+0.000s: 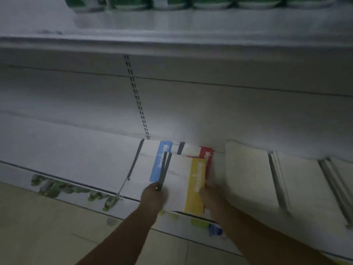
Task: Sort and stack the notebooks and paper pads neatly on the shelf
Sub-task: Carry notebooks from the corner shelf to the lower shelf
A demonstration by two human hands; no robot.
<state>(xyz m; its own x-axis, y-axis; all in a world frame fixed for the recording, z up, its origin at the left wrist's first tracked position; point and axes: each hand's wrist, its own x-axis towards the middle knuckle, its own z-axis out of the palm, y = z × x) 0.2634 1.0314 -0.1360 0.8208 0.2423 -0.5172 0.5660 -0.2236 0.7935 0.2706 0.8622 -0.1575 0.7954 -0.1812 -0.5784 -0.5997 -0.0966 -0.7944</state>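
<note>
A white notebook with a yellow band (194, 186) lies on the low white shelf (76, 153), held between both hands. My left hand (153, 196) grips its left spine edge, and my right hand (210, 196) holds its right side by the yellow band. Under it lies a notebook with a blue band (161, 159), and behind it one with a red band (206, 153). The view is dim and blurred.
Stacks of plain white pads (246, 169) with grey spines fill the shelf to the right. An upper shelf (172, 44) overhangs, carrying white bowls (214, 4). Green price tags (57, 188) line the shelf's front rail. Beige floor (38, 236) lies below.
</note>
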